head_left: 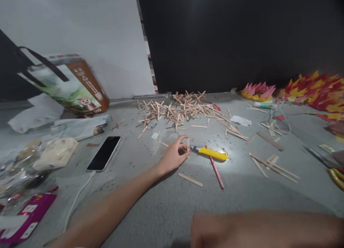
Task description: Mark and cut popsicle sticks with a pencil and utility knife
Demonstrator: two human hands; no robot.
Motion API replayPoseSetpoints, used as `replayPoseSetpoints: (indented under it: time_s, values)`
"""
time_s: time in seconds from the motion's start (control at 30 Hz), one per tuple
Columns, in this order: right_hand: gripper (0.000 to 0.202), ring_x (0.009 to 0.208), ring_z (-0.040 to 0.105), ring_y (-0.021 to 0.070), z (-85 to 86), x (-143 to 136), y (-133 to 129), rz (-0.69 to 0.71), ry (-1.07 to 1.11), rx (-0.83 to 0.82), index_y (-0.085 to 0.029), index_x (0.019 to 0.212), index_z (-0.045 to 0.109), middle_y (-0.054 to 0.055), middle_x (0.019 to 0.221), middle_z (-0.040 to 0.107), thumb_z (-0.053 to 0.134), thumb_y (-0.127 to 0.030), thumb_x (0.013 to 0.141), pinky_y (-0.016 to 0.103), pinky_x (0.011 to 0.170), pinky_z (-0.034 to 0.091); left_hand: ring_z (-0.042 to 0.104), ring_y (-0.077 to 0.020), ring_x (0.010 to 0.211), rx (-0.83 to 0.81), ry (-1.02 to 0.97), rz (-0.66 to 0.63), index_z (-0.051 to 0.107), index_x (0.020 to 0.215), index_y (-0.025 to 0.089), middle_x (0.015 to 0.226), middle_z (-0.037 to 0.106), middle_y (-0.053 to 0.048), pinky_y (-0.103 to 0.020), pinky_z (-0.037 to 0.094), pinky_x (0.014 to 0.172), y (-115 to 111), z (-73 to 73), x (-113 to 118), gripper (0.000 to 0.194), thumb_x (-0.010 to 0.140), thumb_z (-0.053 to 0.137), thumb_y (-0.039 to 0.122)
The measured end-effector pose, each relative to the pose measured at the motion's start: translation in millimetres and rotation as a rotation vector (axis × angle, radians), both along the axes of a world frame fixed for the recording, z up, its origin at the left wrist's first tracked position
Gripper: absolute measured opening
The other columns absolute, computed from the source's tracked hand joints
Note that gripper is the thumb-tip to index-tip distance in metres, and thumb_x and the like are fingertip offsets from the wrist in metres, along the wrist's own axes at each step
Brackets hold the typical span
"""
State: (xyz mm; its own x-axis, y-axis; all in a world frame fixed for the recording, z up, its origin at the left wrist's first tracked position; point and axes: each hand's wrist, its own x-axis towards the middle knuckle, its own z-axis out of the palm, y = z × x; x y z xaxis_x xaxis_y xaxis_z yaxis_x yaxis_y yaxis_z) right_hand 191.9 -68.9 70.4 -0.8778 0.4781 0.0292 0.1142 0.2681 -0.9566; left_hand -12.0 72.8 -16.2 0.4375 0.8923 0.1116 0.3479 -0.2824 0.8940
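Observation:
My left hand (175,155) pinches a short wooden craft stick (188,144) between thumb and fingertips, holding it just above the table. Right beside it lies a yellow utility knife (213,153), its tip close to the stick. The knife rests across a red pencil (217,174). A single loose craft stick (190,179) lies flat nearer to me, below the left hand. My right hand (205,229) is a blurred shape at the bottom edge, low and close to the camera; its fingers do not show clearly.
Behind the left hand spreads a heap of craft sticks (172,111). A phone (104,153) with a white cable and a printed bag (70,86) stand left. On the right are loose sticks (274,165), yellow-handled scissors (335,178) and pink, red and yellow paper pieces (314,88).

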Motion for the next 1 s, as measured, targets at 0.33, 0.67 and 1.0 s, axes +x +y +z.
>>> replayPoseSetpoints:
  time_s: [0.33,0.67,1.0]
  values:
    - [0.023,0.114,0.06,0.0361,-91.6,56,105,-0.723,-0.593,0.949,-0.019,0.118,0.065,0.018,0.125,0.064,0.061,-0.033,0.101,0.055,0.092,0.053,0.073,-0.0159,0.073,-0.246,-0.386,0.12,0.045,0.143,0.022,0.081,0.076,0.0,-0.025,0.054,0.072,-6,-1.2,6,0.073,0.084,0.081,0.046]
    - [0.041,0.099,0.079,0.0245,-74.1,36,80,-0.813,-0.427,0.683,-0.025,0.151,0.05,0.009,0.124,0.077,0.04,-0.032,0.112,0.034,0.079,0.062,0.071,-0.0173,0.063,-0.295,-0.308,0.11,0.055,0.116,0.02,0.08,0.079,-0.004,-0.024,0.05,0.06,-8,-7.4,8,0.046,0.084,0.079,0.043]
    - [0.048,0.131,0.065,0.0324,-92.2,27,76,-0.818,-0.402,0.752,-0.031,0.157,0.05,0.007,0.133,0.074,0.046,-0.027,0.109,0.043,0.09,0.065,0.071,-0.0176,0.06,-0.27,-0.269,0.118,0.053,0.106,0.021,0.077,0.079,-0.004,-0.024,0.049,0.06,-11,-1.5,8,0.037,0.086,0.076,0.044]
